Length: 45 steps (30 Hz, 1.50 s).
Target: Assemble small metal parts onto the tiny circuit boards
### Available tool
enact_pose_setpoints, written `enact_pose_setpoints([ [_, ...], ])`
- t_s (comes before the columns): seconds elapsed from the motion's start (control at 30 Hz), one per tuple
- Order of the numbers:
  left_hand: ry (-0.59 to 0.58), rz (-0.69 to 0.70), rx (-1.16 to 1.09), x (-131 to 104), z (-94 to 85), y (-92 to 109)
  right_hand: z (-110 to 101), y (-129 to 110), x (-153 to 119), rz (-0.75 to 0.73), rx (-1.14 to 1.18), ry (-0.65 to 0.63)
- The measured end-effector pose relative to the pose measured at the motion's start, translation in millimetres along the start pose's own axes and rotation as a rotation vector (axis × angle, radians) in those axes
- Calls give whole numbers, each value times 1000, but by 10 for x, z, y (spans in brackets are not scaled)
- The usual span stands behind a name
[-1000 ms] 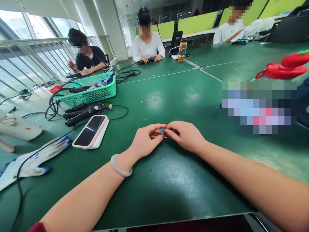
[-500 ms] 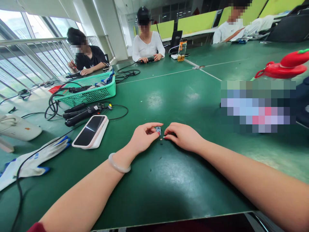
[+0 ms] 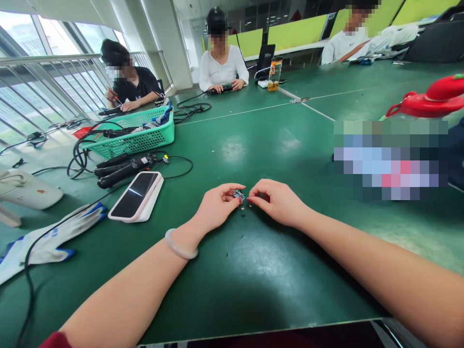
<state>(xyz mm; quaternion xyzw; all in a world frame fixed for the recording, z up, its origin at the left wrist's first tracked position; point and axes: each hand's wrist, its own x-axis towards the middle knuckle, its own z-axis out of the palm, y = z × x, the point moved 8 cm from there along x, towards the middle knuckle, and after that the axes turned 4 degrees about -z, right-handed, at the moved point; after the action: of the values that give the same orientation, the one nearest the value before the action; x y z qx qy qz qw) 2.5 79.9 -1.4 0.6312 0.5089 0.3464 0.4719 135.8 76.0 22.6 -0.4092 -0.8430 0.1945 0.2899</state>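
Observation:
My left hand pinches a small blue-grey circuit board between thumb and fingers, just above the green table. Close by on the right, my right hand has thumb and index finger pressed together beside the board's edge. A tiny pale bit shows at those fingertips, too small to name. Below the board, a tiny light piece and a small dark piece lie on the tabletop. A pale bangle circles my left wrist.
Left of my hands lie a phone, a work glove and black cabled tools. Behind them stands a green basket of cables. A red-lidded bottle is at right. Three people sit at the far side.
The circuit board has turned and tilted in my left hand. My right hand has lifted slightly, with its fingertips now level with the board's lower edge.

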Motion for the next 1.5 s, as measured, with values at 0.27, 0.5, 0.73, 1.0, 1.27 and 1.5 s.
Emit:
enact_pose_setpoints([
  [0.27,12,39,213,-68,11,124,-35,-151,-27,-70,59,87],
  [0.5,14,47,186,-87,7,157,-44,-188,-36,-102,30,89],
  [0.73,131,22,221,-45,-120,103,1,-106,-36,-51,-52,25],
  [1.0,176,-13,331,-28,-185,34,282,-127,-16,-101,-268,-164],
  [1.27,142,-28,379,-31,-165,53,257,-128,-13,-125,-305,-106],
  [1.5,58,7,315,-69,-57,80,115,-181,-20,-138,-185,40],
])
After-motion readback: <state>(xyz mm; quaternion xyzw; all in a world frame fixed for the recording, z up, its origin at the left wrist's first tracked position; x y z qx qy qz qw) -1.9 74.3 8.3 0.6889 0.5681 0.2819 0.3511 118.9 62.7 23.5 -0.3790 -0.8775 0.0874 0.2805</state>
